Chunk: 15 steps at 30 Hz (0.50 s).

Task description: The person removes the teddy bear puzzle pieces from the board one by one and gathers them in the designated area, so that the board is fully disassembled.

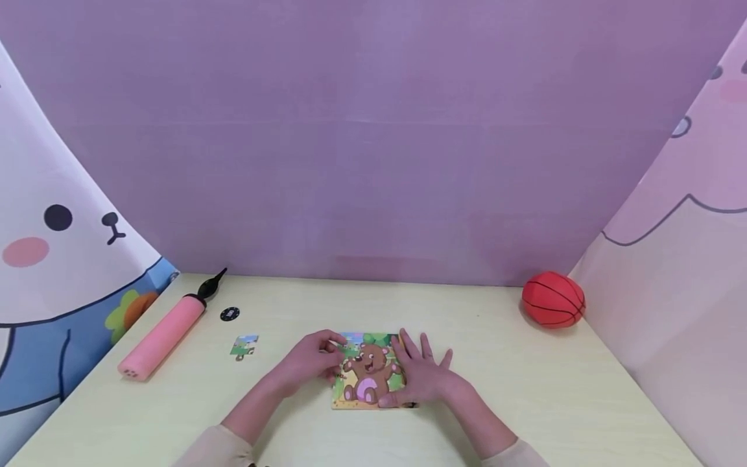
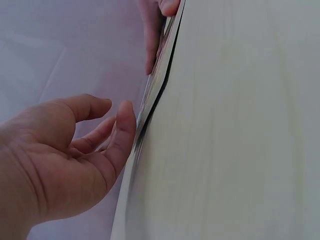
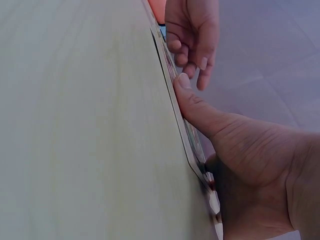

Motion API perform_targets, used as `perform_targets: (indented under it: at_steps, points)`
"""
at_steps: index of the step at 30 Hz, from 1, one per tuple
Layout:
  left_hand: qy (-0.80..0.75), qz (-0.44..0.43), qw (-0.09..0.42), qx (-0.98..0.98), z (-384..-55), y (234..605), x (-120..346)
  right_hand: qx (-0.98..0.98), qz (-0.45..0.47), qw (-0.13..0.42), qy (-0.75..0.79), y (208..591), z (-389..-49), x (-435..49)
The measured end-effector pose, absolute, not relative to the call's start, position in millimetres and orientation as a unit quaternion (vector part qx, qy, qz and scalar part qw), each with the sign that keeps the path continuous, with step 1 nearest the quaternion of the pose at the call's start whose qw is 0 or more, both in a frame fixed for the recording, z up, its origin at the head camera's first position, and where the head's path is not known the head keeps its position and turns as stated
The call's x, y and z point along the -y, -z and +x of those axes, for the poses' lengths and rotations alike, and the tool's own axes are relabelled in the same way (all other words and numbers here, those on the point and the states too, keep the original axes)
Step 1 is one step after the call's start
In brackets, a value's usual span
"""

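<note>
A jigsaw puzzle with a brown bear picture (image 1: 367, 373) lies flat on the table in the head view. My right hand (image 1: 423, 376) rests on its right side with the fingers spread, and the thumb presses near the lower edge. In the right wrist view the thumb (image 3: 197, 107) reaches along the top of the thin board. At the puzzle's upper left edge is my left hand (image 1: 312, 358), its fingers loosely bent. Nothing shows between the left fingers in the left wrist view, where the hand (image 2: 75, 155) hovers beside the board's edge.
Left of the puzzle lies a loose jigsaw piece (image 1: 244, 346), with a round black chip (image 1: 230, 314) behind it. A pink hand pump (image 1: 163, 337) with a black nozzle lies at the table's left edge. Far right sits a red ball (image 1: 553, 299) with black lines.
</note>
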<state>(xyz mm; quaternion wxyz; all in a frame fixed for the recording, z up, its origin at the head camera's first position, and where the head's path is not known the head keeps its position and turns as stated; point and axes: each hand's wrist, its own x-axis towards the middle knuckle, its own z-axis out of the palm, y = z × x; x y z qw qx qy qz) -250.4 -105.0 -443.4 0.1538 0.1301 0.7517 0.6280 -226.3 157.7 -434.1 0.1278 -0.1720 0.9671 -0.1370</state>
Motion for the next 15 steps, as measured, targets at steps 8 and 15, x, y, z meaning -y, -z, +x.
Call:
perform_targets:
  at_steps: [8, 15]
  points:
    - [-0.624, 0.136, 0.148, -0.755, -254, 446, 87, -0.967, -0.17, 0.13, 0.135, 434, -227, -157]
    - [-0.609, 0.12, 0.132, -0.773, -256, 449, 77, -0.969, -0.17, 0.124, 0.132, 435, -227, -157]
